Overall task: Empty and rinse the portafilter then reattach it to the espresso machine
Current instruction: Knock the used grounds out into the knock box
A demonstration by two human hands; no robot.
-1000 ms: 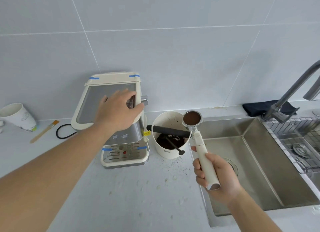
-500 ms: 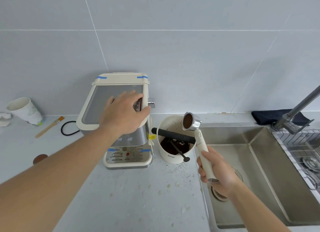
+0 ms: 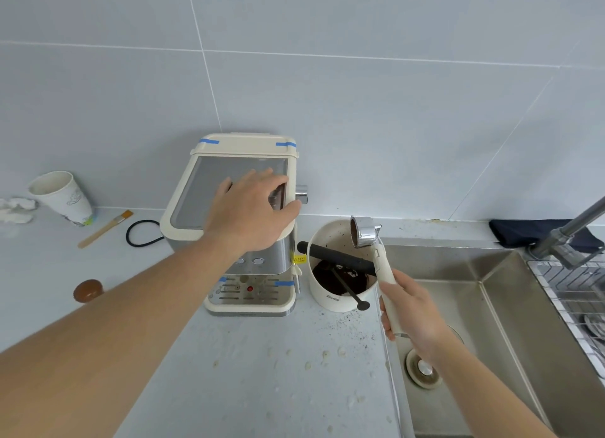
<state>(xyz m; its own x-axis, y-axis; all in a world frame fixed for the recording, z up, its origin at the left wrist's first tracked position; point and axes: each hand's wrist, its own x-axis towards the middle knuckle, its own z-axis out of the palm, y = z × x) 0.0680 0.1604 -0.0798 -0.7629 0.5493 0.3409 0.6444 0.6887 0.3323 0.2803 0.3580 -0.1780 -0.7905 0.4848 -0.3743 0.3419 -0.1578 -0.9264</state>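
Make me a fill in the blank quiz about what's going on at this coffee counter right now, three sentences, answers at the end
1. The right hand grips the portafilter by its cream ____.
2. The left hand rests on top of the ____.
3. The portafilter's basket is held over the knock box, tilted and still holding brown coffee ____.

Missing words: handle; espresso machine; grounds

Bright, even, soft daylight; faint shadows; wide-angle bending of tile lines at edges; slight softness throughout.
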